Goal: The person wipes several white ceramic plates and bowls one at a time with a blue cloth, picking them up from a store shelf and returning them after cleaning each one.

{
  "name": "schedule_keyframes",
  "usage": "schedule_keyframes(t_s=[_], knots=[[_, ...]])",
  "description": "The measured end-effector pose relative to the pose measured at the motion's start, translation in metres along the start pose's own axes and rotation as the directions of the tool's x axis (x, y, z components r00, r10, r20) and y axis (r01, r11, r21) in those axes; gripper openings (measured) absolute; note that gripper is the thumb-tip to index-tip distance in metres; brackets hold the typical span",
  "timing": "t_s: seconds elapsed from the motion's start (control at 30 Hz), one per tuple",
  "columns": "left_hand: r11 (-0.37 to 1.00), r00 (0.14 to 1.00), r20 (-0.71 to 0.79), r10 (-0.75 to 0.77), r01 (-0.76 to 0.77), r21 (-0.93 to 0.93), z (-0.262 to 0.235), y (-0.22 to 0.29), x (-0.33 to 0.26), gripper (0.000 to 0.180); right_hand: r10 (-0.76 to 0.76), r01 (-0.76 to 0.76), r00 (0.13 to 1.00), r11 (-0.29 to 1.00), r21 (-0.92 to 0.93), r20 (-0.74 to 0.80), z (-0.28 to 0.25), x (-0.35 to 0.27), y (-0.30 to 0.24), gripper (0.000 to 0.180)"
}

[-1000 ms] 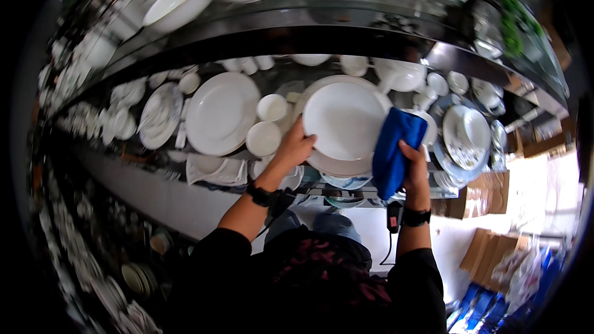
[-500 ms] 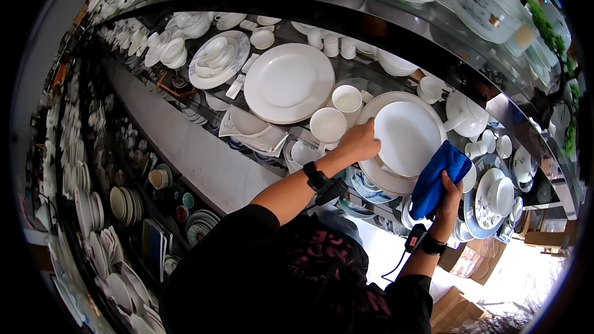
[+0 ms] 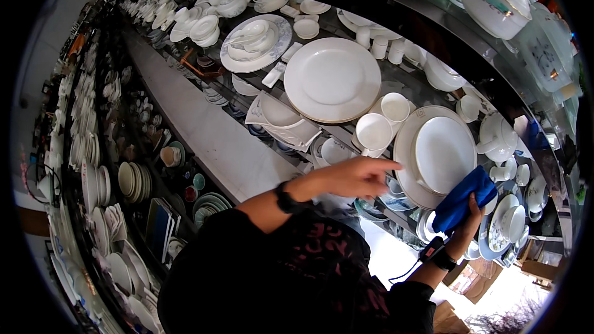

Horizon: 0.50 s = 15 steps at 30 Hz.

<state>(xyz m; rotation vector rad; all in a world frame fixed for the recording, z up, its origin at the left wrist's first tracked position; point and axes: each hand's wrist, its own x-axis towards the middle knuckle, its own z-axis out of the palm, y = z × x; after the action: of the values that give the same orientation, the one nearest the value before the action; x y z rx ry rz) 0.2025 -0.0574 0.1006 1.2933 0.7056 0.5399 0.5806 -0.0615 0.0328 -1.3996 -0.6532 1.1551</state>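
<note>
Just right of two white mugs (image 3: 374, 132), a shallow white bowl (image 3: 445, 153) sits on a wider plate (image 3: 406, 148). The right hand (image 3: 473, 211) grips a bunched blue cloth (image 3: 463, 199) at the bowl's edge; the left hand (image 3: 348, 177), empty, fingers loosely extended, hangs near the plate's rim. Wiping seems underway; another stroke would call for steadying the bowl.

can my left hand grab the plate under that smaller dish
Likely yes: the left hand looks empty, near the bare left rim of the lower white plate; the blue cloth in the right hand is farther right.
</note>
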Motion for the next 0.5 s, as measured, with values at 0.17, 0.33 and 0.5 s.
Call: schedule_keyframes(t_s=[0.17,0.33,0.5], knots=[[0.972,0.866,-0.476,-0.155,0.047,-0.231,-0.117,-0.017,-0.104,0.041,-0.004,0.011,0.997,0.995,0.099,-0.072,-0.011,-0.005,0.011,0.047],[0.992,0.664,-0.738,-0.124,0.085,-0.090,-0.226,-0.047,-0.129,0.039,-0.141,0.161,0.951,0.986,0.050,-0.275,0.038,-0.078,-0.021,0.049],[0.992,0.789,-0.605,-0.101,0.038,-0.117,-0.266,-0.078,-0.096,0.063,-0.241,0.231,0.965,0.968,-0.097,-0.105,0.199,-0.172,-0.034,0.065]])
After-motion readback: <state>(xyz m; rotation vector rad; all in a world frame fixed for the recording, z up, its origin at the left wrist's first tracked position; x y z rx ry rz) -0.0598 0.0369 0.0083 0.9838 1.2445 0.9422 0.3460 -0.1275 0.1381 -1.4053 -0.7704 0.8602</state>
